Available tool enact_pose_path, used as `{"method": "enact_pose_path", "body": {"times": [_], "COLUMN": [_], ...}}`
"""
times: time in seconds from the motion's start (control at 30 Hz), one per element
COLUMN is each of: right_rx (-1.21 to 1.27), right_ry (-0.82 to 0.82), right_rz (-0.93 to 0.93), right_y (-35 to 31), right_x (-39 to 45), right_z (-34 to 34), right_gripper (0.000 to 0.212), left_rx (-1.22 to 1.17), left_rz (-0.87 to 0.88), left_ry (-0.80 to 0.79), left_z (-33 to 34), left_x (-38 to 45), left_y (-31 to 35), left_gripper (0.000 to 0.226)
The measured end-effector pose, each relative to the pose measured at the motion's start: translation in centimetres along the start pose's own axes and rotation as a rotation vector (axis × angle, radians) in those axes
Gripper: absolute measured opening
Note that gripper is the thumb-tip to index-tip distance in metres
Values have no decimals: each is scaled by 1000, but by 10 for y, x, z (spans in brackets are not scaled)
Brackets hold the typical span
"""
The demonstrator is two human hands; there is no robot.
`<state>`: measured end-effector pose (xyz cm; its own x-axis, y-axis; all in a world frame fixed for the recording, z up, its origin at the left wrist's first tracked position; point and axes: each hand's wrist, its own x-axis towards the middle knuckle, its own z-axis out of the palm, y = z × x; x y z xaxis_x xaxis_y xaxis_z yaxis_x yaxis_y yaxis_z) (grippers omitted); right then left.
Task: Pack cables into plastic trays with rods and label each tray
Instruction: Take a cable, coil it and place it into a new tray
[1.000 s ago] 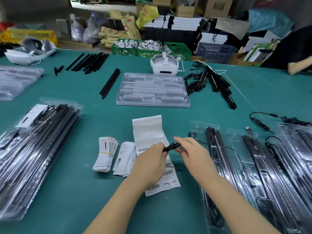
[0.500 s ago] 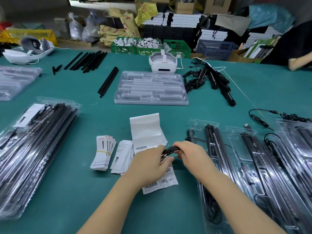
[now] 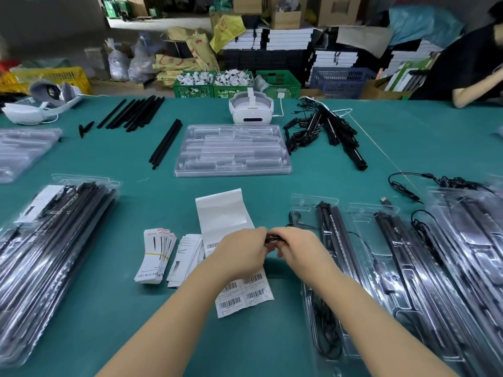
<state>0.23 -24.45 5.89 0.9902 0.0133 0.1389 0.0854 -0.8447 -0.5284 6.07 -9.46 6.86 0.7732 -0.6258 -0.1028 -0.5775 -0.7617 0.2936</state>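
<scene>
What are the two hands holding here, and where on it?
Both hands, left hand and right hand, pinch a small bundle of thin black cable between them, one at each end.

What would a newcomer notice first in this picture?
Both hands, left hand and right hand, meet at the centre, pinching a small black cable bundle above the barcode label sheet. Packed clear trays fan out on the right; an empty clear tray lies behind.
</scene>
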Motion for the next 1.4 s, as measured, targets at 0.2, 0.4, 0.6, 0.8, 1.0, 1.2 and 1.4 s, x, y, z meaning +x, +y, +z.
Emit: {"method": "enact_pose_path", "body": {"times": [0.2, 0.4, 0.6, 0.8, 1.0, 1.2, 1.4], "right_rx": [187, -106, -21, 18, -34, 75, 167], "right_ry": [141, 320, 249, 323, 286, 278, 262], "right_rz": [154, 111, 158, 144, 139, 219, 271], "right_y": [15, 17, 29, 27, 28, 31, 33], "right_x": [0, 4, 7, 1, -1, 2, 6], "right_z": [3, 11, 17, 24, 25, 23, 21], "right_gripper": [17, 13, 16, 14, 15, 20, 16], "left_rx": [-429, -866, -1333, -1482, -1418, -1367, -1315], "left_rz": [-27, -122, -293, -453, -465, -391, -311], "left_ry": [149, 270, 401, 384, 352, 281, 275], "left_z": [8, 18, 24, 27, 32, 36, 37], "left_x": [7, 17, 29, 40, 49, 52, 47], "left_y": [-4, 3, 19, 38, 50, 51, 47], "left_gripper": [20, 18, 18, 21, 18, 20, 21]}}
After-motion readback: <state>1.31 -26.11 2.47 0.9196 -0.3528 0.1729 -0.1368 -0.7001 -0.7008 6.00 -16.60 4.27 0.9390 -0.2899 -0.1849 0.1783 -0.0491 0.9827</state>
